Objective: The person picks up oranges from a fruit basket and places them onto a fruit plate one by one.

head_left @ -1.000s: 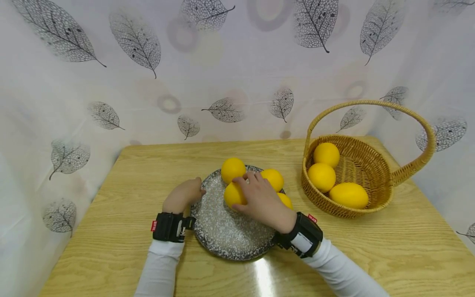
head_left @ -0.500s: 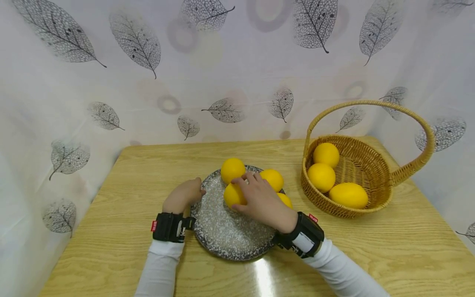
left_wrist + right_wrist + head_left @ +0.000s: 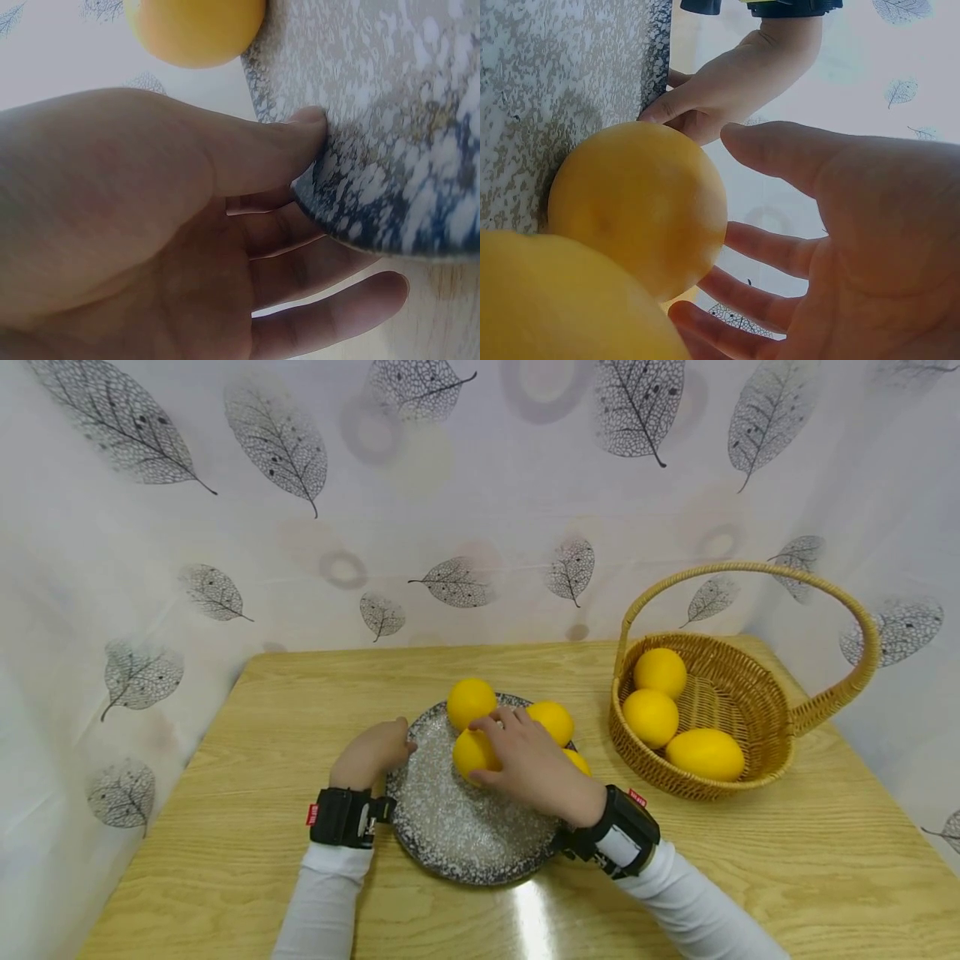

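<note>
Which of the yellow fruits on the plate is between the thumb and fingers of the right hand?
The fruit nearest the middle of the plate; the other three visible there sit nearer its rim, outside the right hand.

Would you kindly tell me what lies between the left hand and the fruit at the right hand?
The head view shows bare plate between the left hand and that fruit.

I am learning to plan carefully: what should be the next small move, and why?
Perhaps the right hand should bring its thumb in against the yellow fruit under it: the right wrist view shows a gap there, while the fingers reach towards its other side and the left hand pinches the plate.
</note>
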The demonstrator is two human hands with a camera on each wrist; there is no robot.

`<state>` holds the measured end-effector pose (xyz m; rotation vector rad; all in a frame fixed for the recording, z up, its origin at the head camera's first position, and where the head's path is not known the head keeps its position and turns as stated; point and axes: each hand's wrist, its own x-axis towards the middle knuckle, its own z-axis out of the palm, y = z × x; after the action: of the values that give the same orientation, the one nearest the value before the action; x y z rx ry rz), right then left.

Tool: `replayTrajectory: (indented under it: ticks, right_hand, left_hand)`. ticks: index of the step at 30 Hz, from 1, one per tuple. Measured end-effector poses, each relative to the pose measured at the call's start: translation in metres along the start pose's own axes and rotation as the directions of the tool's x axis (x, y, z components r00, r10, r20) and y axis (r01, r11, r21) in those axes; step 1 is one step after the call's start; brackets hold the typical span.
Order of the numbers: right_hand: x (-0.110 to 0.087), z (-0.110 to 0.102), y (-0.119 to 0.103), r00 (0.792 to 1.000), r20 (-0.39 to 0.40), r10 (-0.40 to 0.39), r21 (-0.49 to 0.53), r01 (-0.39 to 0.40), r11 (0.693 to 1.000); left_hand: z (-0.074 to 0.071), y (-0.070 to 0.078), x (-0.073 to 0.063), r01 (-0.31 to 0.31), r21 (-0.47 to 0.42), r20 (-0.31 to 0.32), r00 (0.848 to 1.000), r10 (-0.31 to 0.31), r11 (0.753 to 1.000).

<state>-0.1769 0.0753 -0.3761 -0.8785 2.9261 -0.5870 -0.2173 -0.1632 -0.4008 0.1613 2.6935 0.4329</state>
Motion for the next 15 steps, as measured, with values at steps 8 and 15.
replayTrajectory:
  ticks: [8, 15]
  right_hand:
    - [0.0, -0.007, 0.0, 0.999, 0.032, 0.021, 0.006, -0.021, 1.0]
    - [0.0, -0.02, 0.007, 0.995, 0.056, 0.078, 0.026, -0.08, 0.996]
  left_hand:
    - [0.0, 0.0, 0.0, 0.007, 0.003, 0.002, 1.0, -0.007, 1.0]
    - [0.0, 0.001, 0.0, 0.001, -0.003, 0.002, 1.0, -0.001, 1.0]
